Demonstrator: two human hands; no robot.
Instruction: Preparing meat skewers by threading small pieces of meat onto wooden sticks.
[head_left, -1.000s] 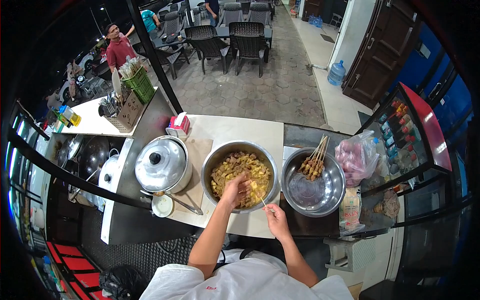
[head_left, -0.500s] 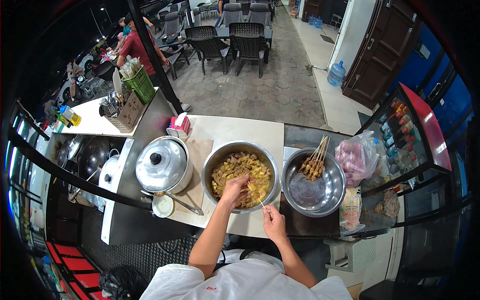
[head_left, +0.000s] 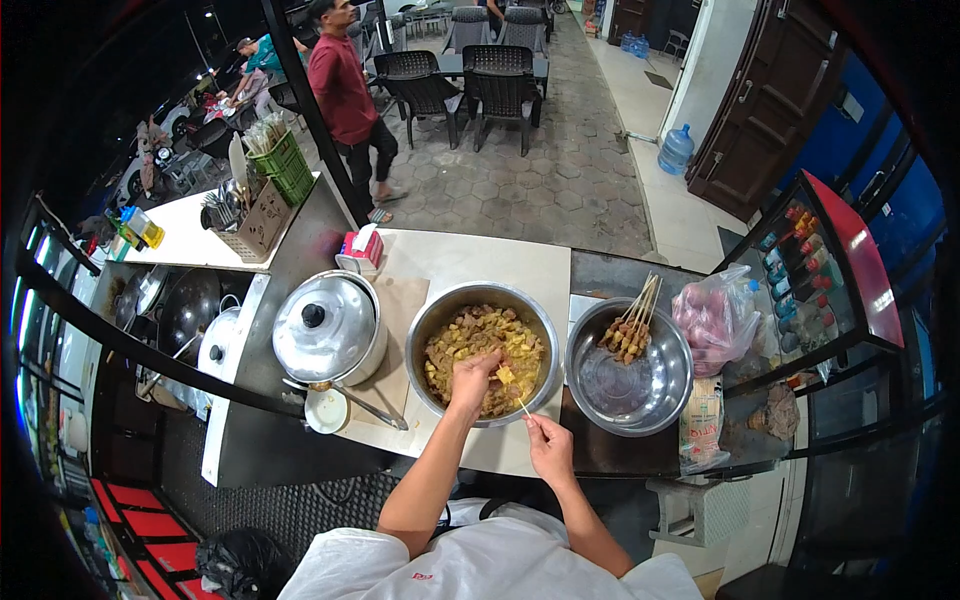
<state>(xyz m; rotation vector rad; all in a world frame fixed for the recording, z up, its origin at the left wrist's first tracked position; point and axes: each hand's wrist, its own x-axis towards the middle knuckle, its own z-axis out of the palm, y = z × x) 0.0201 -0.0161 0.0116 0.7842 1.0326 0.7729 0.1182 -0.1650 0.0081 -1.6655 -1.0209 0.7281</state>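
Note:
A wide steel bowl (head_left: pixel 413 372) of diced, yellow-coated meat (head_left: pixel 480 335) stands in front of me. Over its near side my left hand (head_left: pixel 474 380) is closed, its fingertips pinching a yellow meat piece (head_left: pixel 505 375). My right hand (head_left: pixel 550 448), just outside the near rim, is closed round the lower end of a thin wooden skewer (head_left: pixel 525 408). The skewer points up over the rim toward the left fingertips. Right of this bowl, a second steel bowl (head_left: pixel 625 400) holds a bunch of filled skewers (head_left: pixel 628 335), their bare ends leaning on the far rim.
A lidded metal pot (head_left: pixel 325 325) stands at the left, with a ladle (head_left: pixel 370 412) and a small white bowl (head_left: pixel 326 410) before it. Behind it is a tissue box (head_left: pixel 361 250). A plastic bag (head_left: pixel 712 315) and a glass case (head_left: pixel 810 265) flank the right. A person (head_left: pixel 345 95) stands beyond the counter.
The fingers of my left hand have shifted slightly at the meat piece by the skewer's tip. My right hand has hardly moved. The person in red has walked rightward beyond the counter.

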